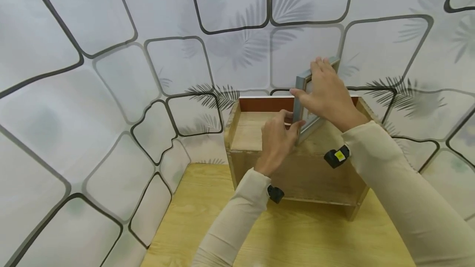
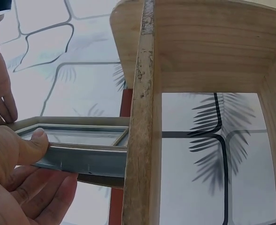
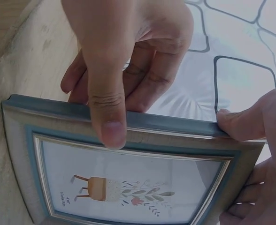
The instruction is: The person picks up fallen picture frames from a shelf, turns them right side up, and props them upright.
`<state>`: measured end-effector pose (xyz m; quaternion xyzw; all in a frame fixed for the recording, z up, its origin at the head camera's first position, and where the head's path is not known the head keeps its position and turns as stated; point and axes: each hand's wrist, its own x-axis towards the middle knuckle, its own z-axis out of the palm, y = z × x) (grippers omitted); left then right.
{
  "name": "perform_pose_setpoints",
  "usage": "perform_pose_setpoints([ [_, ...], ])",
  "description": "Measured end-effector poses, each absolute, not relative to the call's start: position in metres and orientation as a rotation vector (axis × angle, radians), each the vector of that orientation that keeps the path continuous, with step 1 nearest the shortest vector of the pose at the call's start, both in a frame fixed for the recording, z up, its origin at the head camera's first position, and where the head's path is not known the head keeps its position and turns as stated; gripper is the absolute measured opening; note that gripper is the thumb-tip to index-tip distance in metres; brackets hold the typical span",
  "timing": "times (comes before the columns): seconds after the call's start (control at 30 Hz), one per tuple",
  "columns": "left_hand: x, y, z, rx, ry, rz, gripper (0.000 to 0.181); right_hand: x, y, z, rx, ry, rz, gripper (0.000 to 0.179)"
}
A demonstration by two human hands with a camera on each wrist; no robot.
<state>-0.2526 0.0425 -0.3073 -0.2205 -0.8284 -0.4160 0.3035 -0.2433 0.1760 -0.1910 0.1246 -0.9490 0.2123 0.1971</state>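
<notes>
Blue-grey picture frame (image 3: 138, 166) held upright, its face turned rightward.

Table (image 1: 200, 201): yellow, wood grain, bare surface showing in front and to the left of the shelf. Shelf (image 1: 250, 129): plain pale wood, stands directly on the table. Its upper level is a flat board with low side walls (image 1: 366, 108) left and right; reddish strip (image 1: 265, 104) along the back. Below that, a compartment (image 2: 208, 47); left wrist view looks right through it, so open front and back there. Front edge (image 2: 140, 117) of board worn, scuffed, chipped. At the upper board, around mid-width: frame (image 1: 298, 102), upright, angled to the front edge, lower side down at the wood; whether the board takes its full weight, can't tell.
</notes>
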Motion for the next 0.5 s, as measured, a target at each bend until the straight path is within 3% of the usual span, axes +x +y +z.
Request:
perform_pose_setpoints([
  [0.5, -0.2538, 0.0454, -0.3076, -0.590, -2.170, -1.065, 0.024, -0.2450, 0.1833, -0.1885, 0.446, -2.657, 0.590, 0.090],
])
